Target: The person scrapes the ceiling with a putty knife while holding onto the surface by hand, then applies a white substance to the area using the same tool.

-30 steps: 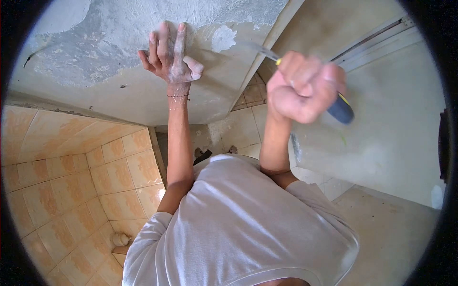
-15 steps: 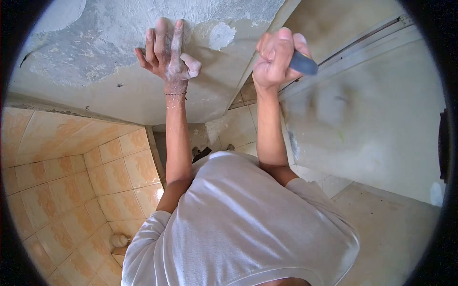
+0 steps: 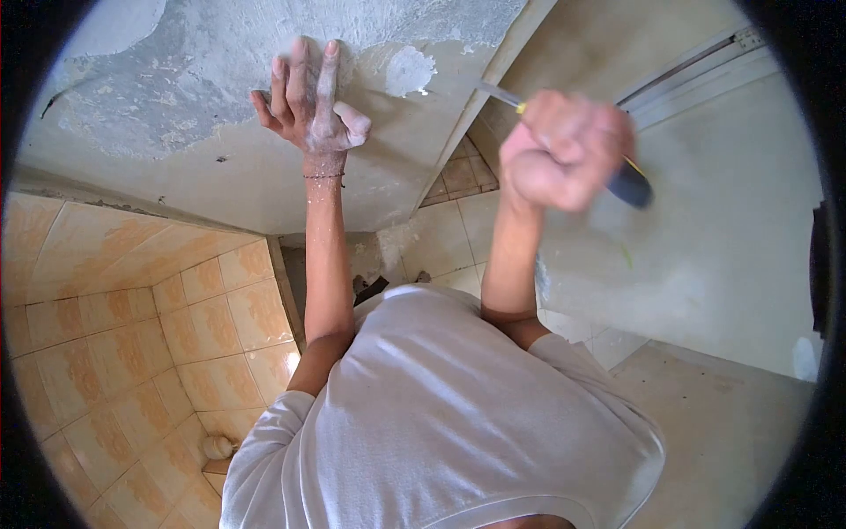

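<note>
In the lower left of the frame, a recess of peach-patterned tiles [image 3: 220,313] opens beside the person. Near its far corner a small pale rounded object [image 3: 218,447] rests on a ledge [image 3: 217,467]; whether it is a vessel, and what it might hold, is too small to tell.

At upper right, the right hand [image 3: 568,152] is closed in a tight fist around a hand tool [image 3: 500,93]. The middle of the tool is hidden inside the fist: a thin metal shank juts out towards upper centre, and the dark butt of the handle [image 3: 631,186], edged with yellow, shows on the other side. Motion blurs the fist, and the shank's tip fades against the wall [image 3: 282,198], so contact there cannot be told.

At upper left of centre, the left hand [image 3: 308,110] has its fingers spread on the wall's rough grey patch [image 3: 198,79], grasping nothing; pale dust coats it, and a thin bracelet [image 3: 324,176] circles the wrist. A whitish spot [image 3: 411,70] lies between the two hands.

The grey shirt [image 3: 493,414] fills the lower centre and hides much of the floor [image 3: 441,231]. A dark object [image 3: 820,269] at the right edge is cut off by the black lens border and hard to identify.
</note>
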